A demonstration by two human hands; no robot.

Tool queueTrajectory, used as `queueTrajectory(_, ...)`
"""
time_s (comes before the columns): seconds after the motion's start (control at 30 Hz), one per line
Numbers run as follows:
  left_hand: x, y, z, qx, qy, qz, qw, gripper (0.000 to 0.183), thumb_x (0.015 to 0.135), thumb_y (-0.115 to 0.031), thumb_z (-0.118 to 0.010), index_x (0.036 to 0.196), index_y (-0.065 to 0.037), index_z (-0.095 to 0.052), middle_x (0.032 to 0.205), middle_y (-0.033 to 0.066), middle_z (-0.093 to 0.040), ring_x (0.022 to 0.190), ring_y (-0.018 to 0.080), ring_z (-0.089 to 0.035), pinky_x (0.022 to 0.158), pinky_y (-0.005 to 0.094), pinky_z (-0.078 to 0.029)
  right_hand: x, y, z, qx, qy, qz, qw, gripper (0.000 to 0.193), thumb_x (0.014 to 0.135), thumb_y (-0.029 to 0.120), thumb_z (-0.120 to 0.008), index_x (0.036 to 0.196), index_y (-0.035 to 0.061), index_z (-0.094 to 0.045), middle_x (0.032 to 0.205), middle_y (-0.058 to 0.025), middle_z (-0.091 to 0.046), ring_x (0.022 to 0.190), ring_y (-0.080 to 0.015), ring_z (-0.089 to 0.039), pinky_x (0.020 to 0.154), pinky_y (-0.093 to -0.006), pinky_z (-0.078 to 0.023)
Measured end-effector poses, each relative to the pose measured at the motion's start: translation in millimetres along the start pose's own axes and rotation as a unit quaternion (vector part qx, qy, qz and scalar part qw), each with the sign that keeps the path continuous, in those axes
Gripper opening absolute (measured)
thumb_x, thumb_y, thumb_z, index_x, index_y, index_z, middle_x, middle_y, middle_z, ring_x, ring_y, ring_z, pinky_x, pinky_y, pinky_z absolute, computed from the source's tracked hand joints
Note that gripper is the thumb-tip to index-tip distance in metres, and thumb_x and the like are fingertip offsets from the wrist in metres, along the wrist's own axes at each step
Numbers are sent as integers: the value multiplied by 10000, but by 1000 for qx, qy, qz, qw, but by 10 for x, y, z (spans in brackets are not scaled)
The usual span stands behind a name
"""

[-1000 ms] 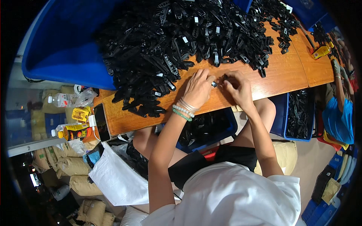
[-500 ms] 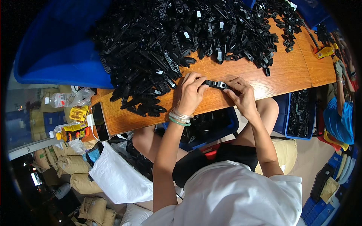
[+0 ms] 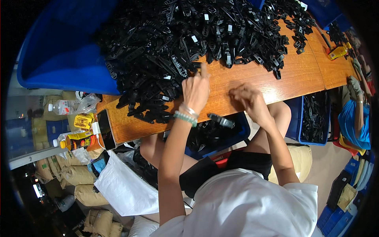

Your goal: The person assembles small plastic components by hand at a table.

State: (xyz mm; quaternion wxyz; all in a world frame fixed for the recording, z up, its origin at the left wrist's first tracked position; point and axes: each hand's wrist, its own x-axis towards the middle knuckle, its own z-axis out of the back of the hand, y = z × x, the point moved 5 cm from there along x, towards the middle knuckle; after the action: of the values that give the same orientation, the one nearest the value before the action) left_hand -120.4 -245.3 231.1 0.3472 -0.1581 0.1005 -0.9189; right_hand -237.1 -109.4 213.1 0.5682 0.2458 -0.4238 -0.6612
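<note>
The left hand [image 3: 195, 93] stretches one finger toward the pile [image 3: 158, 47], its other fingertips hidden, grip unclear; the right hand [image 3: 252, 103] curls loosely half-open, apparently empty. Apart from both, a black part [image 3: 222, 121] shows against the bin [image 3: 248, 132], probably set by the table [image 3: 292, 75] for easy drops.

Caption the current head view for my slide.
Left hand beside a heap of black parts, right hand above a wooden table, one loose part over a blue bin.

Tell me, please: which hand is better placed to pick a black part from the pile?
Probably the left hand: its extended finger is close to the pile of black parts, while the right hand is farther off, near the front of the table.
</note>
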Motion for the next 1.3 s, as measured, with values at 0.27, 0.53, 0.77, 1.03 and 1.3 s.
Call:
queueTrajectory(0.27,-106,-179,-221,97,-22,-46,994,236,829,-90,-576,1023,13,-661,627,149,-651,563,276,-663,499,381,-503,556,-341,307,-310,-234,37,921,290,758,57,-706,1046,51,-673,1040,-111,-580,973,-305,-544,817,-378,-443)
queueTrajectory(0.53,-414,-152,12,-109,-38,50,992,312,811,-209,-710,1080,-58,-655,766,143,-664,636,345,-631,568,422,-481,433,-168,136,-207,-184,75,958,296,743,50,-726,1029,17,-656,996,-141,-587,892,-353,-584,771,-414,-473)
queueTrajectory(0.77,-556,-28,-71,-143,-73,44,986,211,822,-177,-690,989,-48,-688,848,137,-647,679,338,-622,587,404,-474,291,-137,-137,209,-109,-31,971,226,776,46,-685,972,-38,-613,867,-96,-614,794,-206,-613,766,-316,-482)
queueTrajectory(1.03,-569,3,-80,-182,-85,31,979,197,837,-126,-663,1012,-41,-689,821,140,-630,681,344,-611,598,403,-470,64,-115,-28,-12,-70,-11,997,212,770,46,-704,960,-36,-657,827,-115,-602,828,-262,-565,769,-345,-449)
queueTrajectory(1.3,-544,11,-65,-184,-43,35,981,200,828,-134,-678,1009,-53,-699,798,143,-633,681,342,-613,600,401,-475,6,-169,-99,9,-108,-8,994,204,750,28,-720,950,-11,-707,846,-103,-604,819,-274,-547,758,-353,-445)
